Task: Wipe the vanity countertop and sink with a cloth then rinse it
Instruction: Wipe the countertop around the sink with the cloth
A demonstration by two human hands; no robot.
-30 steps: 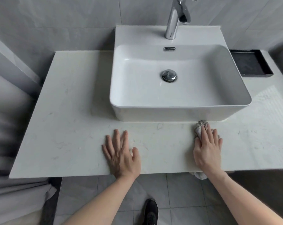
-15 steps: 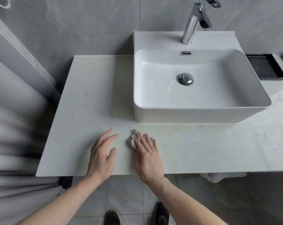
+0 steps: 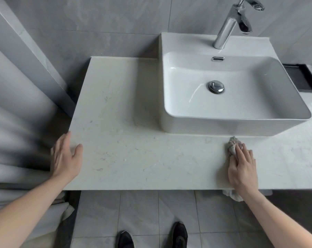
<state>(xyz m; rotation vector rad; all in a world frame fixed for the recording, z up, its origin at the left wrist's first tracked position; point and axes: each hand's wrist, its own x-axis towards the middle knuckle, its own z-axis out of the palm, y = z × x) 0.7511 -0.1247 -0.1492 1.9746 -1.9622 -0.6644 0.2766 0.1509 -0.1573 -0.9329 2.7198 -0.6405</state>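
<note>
A pale marble vanity countertop [image 3: 133, 149] carries a white rectangular vessel sink [image 3: 241, 126] with a chrome drain plug [image 3: 216, 87] and a chrome faucet [image 3: 228, 24] behind it. My right hand [image 3: 243, 167] presses flat on a small crumpled grey cloth [image 3: 231, 146] on the counter's front strip, just below the sink's front wall. The cloth shows only past my fingertips. My left hand [image 3: 65, 158] rests with fingers spread on the counter's left front edge, holding nothing.
A black tray [image 3: 302, 77] sits on the counter right of the sink. Grey tiled wall stands behind. A grey curtain [image 3: 12, 140] hangs at the left. A white cloth [image 3: 232, 195] hangs under the counter edge. My black shoes [image 3: 178, 233] stand on the tiled floor.
My right hand has slid the cloth rightward along the front strip, from near the sink's left corner to below its right half. My left hand has moved left to the counter's edge.
</note>
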